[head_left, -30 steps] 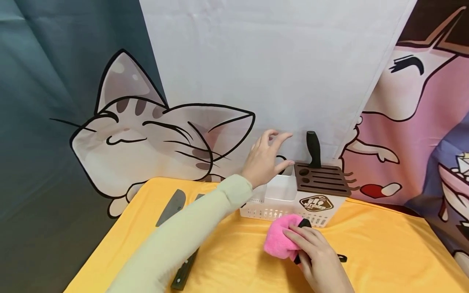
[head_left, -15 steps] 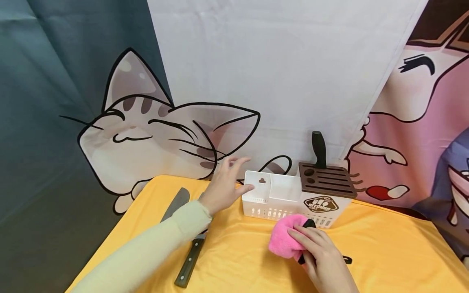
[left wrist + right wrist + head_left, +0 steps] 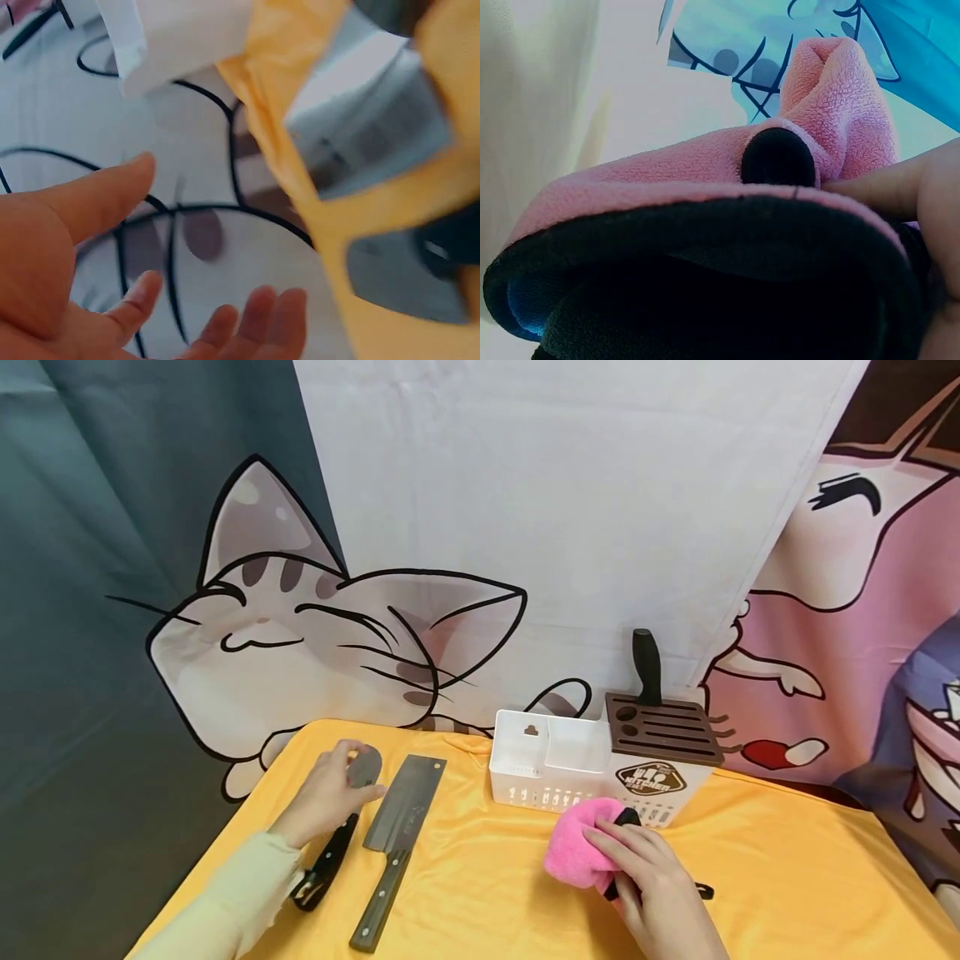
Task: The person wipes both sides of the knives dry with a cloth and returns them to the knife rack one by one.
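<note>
My left hand (image 3: 322, 797) hovers over the knife with the black handle (image 3: 333, 860), fingers spread in a loose curve; part of the blade is hidden behind it. Beside that knife lies a cleaver (image 3: 405, 814) on the yellow cloth. In the left wrist view the hand (image 3: 90, 255) shows nothing between thumb and fingers, with the blurred cleaver blade (image 3: 367, 112) off to the right. My right hand (image 3: 660, 881) grips a bunched pink plush cloth (image 3: 577, 847) with black edging. In the right wrist view a round black end (image 3: 778, 157) pokes out among the pink folds (image 3: 840, 112).
Behind the pink cloth stands a white perforated holder (image 3: 551, 789) with a brown slotted top (image 3: 663, 731). A black handle (image 3: 647, 668) rises from one slot. A yellow tablecloth (image 3: 795, 860) covers the table, and a printed curtain (image 3: 562, 527) hangs at its back.
My left hand has moved from above the white holder leftward and down to the black-handled knife, uncovering the cleaver. The right hand with the pink cloth stays about where it was.
</note>
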Motion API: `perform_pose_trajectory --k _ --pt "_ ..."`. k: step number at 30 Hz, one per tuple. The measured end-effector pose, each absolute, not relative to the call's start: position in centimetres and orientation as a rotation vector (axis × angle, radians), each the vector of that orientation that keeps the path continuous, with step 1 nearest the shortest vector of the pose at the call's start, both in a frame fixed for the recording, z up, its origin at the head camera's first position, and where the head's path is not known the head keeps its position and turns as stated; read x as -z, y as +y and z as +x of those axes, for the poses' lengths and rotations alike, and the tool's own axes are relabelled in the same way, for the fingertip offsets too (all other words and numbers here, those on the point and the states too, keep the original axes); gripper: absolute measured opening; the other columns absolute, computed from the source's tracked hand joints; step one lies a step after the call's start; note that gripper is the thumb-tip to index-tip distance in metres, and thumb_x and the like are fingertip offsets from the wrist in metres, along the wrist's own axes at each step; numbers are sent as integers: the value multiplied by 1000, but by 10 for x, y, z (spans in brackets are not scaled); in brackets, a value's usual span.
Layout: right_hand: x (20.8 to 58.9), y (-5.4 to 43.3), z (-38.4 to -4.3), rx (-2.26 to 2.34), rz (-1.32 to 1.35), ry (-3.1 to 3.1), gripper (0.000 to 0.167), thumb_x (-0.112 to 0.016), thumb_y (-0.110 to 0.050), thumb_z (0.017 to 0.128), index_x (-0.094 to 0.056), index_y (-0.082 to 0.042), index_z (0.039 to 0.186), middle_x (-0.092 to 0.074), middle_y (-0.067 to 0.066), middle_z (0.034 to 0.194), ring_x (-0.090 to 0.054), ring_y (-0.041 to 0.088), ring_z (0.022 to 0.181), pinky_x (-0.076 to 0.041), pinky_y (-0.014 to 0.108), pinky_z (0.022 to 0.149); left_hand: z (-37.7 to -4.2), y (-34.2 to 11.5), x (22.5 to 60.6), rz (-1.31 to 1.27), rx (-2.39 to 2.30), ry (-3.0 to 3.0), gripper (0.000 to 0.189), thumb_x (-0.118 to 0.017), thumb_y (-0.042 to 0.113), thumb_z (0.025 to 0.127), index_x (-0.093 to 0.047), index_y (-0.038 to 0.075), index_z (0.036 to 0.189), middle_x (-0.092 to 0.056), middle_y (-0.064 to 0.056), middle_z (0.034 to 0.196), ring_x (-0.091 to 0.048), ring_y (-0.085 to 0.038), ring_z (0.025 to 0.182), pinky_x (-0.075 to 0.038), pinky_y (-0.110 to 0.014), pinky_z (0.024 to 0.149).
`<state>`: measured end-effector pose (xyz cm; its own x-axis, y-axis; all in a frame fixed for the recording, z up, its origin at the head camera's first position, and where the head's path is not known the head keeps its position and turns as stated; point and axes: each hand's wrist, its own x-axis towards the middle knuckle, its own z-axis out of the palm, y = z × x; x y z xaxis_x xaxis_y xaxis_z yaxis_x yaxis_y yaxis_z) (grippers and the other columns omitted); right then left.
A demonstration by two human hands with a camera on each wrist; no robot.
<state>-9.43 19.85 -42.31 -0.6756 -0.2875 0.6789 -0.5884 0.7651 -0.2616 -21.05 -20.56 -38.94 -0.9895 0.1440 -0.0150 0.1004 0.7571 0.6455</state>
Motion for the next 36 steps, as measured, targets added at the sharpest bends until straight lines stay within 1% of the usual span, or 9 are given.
perform_pose_trajectory --k 4,6,10,15,19,23,26,30,36 --pt "424 198 -94 -626 646 -2331 63 -70 14 64 -73 -15 120 -69 7 120 -58 27 107 -21 13 112 -201 -232 403 98 -1009 2826 69 -77 32 90 -40 0 138 -47 -34 131 -55 -44 107 -50 -45 76" --pt "424 198 -94 -627 643 -2331 64 -70 14 63 -73 -16 119 -69 6 120 -58 27 106 -21 12 112 -197 -242 410 43 -985 2787 71 -78 33 89 -39 -1 138 -49 -34 132 -56 -46 113 -51 -49 80" --pt "424 197 -94 -624 642 -2327 63 -71 14 64 -73 -16 119 -69 6 120 -58 26 106 -21 12 112 -189 -256 425 -63 -961 2706 76 -78 37 88 -38 -4 138 -58 -26 118 -62 -34 93 -50 -44 73" --pt "424 196 -93 -627 634 -2330 60 -71 13 68 -73 -16 120 -68 6 122 -57 26 107 -23 11 110 -175 -262 443 -133 -938 2655 80 -77 42 87 -39 -9 136 -57 -9 95 -52 -21 73 -41 -35 64" --pt "423 196 -92 -624 625 -2336 58 -73 12 69 -73 -16 120 -68 6 121 -58 26 107 -23 10 110 -170 -262 452 -157 -880 2673 85 -77 48 85 -42 -13 132 -58 -7 92 -54 -20 74 -44 -37 66" --pt "422 195 -92 -614 611 -2350 59 -73 13 68 -74 -17 119 -69 6 121 -58 26 108 -22 9 110 -167 -257 458 -148 -806 2725 86 -77 51 84 -47 -16 128 -63 -13 99 -60 -24 83 -50 -44 75" --pt "421 195 -92 -611 606 -2362 60 -73 14 68 -74 -17 119 -68 6 122 -58 27 108 -21 9 110 -166 -252 462 -160 -733 2765 78 -77 49 85 -53 -14 123 -62 -16 101 -60 -26 85 -50 -48 79" --pt "421 195 -92 -614 609 -2369 61 -73 15 68 -73 -17 120 -68 5 124 -58 26 109 -21 9 110 -167 -246 467 -183 -663 2788 68 -78 44 86 -56 -12 118 -56 -17 97 -55 -25 80 -48 -46 76" --pt "422 196 -92 -622 612 -2367 63 -73 15 67 -73 -18 121 -67 4 125 -58 25 110 -22 11 111 -169 -247 471 -193 -676 2798 59 -79 34 87 -55 -12 114 -57 -15 92 -55 -24 77 -48 -45 72"
